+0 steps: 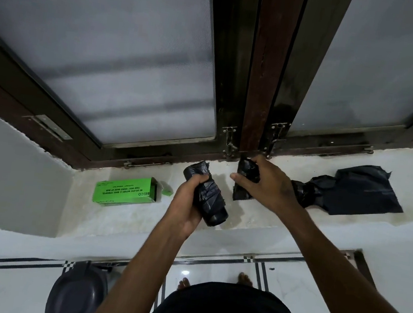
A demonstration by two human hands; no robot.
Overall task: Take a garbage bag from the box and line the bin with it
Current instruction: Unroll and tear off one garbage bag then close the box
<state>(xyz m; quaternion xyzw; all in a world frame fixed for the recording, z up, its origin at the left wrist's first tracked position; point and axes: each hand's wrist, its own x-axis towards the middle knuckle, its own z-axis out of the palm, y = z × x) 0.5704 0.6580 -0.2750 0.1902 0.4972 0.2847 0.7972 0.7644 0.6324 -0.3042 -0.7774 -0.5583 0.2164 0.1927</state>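
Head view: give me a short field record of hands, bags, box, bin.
left hand: gripping black plastic garbage-bag roll, lifted off white window ledge
right hand: clutching loose black plastic bag, far end spread on ledge
green cardboard box: lying on ledge, end flap open
dark round bin: on tiled floor, unlined
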